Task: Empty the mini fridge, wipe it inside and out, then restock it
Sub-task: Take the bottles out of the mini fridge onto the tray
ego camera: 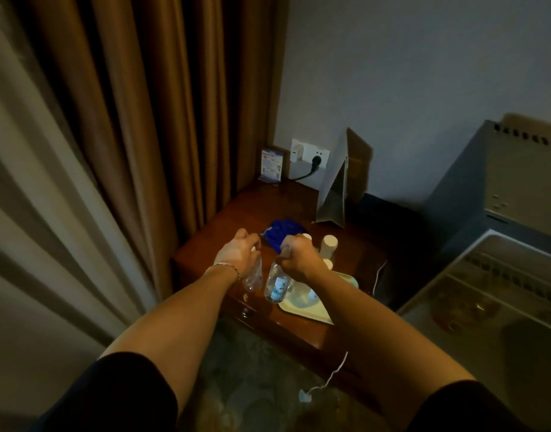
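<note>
My left hand [238, 251] grips the neck of a clear water bottle [253, 278] over the front of a dark wooden side table [237, 210]. My right hand [299, 255] grips the top of a second clear bottle [278, 285] with a white and blue label, just left of a pale tray [311, 313]. Both bottles hang upright, near or on the tabletop; I cannot tell which. A blue cloth [283, 230] lies behind my hands. The grey mini fridge [501, 194] stands at the right with its door [492, 294] swung open toward me.
White-capped bottles [328, 244] stand behind the tray. A folded paper bag [339, 188], a small card stand [271, 165] and a wall socket [308, 157] with a black plug are at the back. Brown curtains hang at left. A white cable [327, 378] trails over the carpet.
</note>
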A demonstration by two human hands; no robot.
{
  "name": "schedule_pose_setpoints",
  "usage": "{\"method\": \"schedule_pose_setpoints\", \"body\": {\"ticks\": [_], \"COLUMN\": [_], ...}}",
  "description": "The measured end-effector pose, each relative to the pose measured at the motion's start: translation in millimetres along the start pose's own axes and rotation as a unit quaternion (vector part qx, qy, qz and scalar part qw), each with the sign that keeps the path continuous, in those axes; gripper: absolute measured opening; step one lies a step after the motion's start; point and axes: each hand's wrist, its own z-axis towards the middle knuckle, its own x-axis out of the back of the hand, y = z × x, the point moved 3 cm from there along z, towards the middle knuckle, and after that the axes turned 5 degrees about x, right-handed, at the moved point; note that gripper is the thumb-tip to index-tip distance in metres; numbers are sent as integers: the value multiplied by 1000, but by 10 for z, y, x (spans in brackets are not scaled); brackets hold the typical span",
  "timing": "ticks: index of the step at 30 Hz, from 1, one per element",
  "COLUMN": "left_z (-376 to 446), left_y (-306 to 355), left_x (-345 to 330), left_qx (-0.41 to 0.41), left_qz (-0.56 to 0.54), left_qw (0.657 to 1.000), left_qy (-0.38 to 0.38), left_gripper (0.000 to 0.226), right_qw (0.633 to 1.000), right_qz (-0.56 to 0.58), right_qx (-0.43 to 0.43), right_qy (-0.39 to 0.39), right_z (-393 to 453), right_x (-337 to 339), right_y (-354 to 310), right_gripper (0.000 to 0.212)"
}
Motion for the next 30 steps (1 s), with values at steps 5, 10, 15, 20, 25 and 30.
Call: {"method": "schedule_pose_setpoints", "body": {"ticks": [5, 10, 15, 20, 25, 30], "left_z": [167, 406, 625, 738, 796, 842], "left_y": [-65, -114, -160, -161, -146, -91], "left_x": [-74, -119, -144, -247, -356, -340], "left_qx": [12, 14, 30, 39, 38, 51], "left_qz": [14, 29, 37, 14, 7, 3], "left_qw": [1000, 999, 999, 999, 999, 999], "left_qy": [-5, -2, 1, -4, -7, -13], "left_gripper": [11, 12, 13, 12, 14, 22], "right_qw": [1000, 999, 998, 998, 998, 998], "right_qz": [-14, 1, 8, 6, 11, -1], "right_qx": [11, 48, 55, 57, 60, 47], "right_qy": [-15, 4, -8, -24, -11, -31], "right_z": [369, 637, 818, 984, 1082, 1132], "right_x": [-103, -255, -324, -414, -390, -379], "right_y": [46, 145, 214, 259, 310, 302], "right_gripper": [8, 15, 24, 26, 22, 22]}}
